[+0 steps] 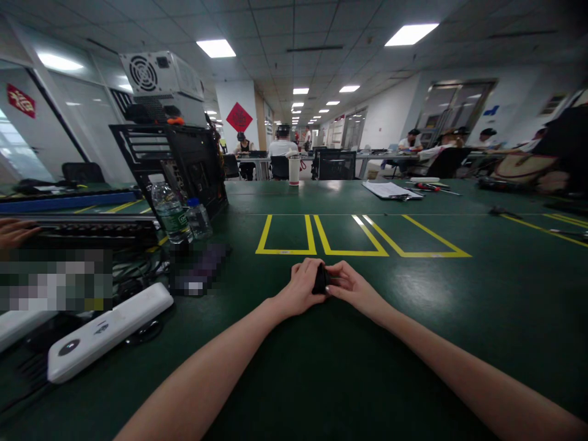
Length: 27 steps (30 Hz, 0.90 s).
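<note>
Hands meet above a green desk point(294, 373), a small black object point(320, 280) held between them on the near side of three yellow tape outlines point(285, 252). Handling appears to be under way: the piece is in hand rather than released, but how much has been done to it, and how much remains, cannot be told from this view. The left hand point(303, 285) grasps the object from its left, fingers curled over the far side and thumb along the near side, hiding much of its shape. Opposite, the right hand point(351, 286) brings thumb and fingertips to the object's right side; whether they pinch it or merely touch it cannot be told. The dark piece shows in the narrow space between the two sets of fingers, with its underside out of sight. Toward the desk's left edge are a white power strip point(110, 334), a large water bottle point(169, 211) and an open computer case point(197, 165), with another person's hand point(16, 233) at far left. Toward the far edge stand a paper cup point(294, 169) and, to its right, a clipboard with papers point(390, 189).
</note>
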Tool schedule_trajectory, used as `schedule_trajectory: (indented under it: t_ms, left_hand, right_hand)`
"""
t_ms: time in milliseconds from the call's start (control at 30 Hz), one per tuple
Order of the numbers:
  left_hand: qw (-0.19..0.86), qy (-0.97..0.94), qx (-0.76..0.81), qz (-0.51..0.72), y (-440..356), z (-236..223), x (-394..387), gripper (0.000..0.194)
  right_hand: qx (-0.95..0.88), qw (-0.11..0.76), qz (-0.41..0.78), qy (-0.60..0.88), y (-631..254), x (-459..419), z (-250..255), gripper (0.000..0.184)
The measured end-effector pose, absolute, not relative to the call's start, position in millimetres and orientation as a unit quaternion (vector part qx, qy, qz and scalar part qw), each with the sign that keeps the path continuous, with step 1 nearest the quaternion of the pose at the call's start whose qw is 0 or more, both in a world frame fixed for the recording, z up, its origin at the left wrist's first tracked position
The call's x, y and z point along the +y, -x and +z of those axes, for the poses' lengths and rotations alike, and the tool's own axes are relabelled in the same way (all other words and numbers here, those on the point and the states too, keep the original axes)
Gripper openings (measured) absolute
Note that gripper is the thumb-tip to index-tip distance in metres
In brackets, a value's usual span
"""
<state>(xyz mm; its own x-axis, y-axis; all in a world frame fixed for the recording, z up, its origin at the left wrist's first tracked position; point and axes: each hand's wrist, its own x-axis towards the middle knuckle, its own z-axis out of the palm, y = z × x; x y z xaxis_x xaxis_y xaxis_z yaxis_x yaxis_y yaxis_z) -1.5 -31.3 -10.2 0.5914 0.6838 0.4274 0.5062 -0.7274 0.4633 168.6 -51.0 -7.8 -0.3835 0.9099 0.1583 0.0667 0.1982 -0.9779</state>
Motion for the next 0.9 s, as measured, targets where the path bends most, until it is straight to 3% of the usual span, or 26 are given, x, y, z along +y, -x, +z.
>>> schedule_trajectory:
  t_ms: [133,333,567,733,900]
  left_hand:
    - [0.142,-0.880,0.338,0.301,1.9,-9.7,-31.9,0.054]
    - [0.140,-0.882,0.333,0.302,2.0,-10.4,-31.2,0.054]
    - [0.146,-0.883,0.327,0.304,2.7,-10.7,-30.5,0.053]
    - [0.146,-0.881,0.331,0.306,1.6,-12.9,-28.5,0.055]
    - [0.148,-0.881,0.330,0.306,0.4,-14.3,-27.5,0.055]
  right_hand:
    - [-0.647,0.424,0.494,0.397,-166.9,-49.6,-8.8,0.018]
    - [-0.638,0.404,0.506,0.416,-169.2,-44.1,-10.9,0.028]
    - [-0.653,0.395,0.545,0.348,-172.4,-47.8,-7.7,0.030]
    - [-0.633,0.416,0.529,0.383,-167.0,-47.5,-6.1,0.020]
    - [-0.627,0.413,0.515,0.413,-166.4,-45.5,-7.4,0.027]
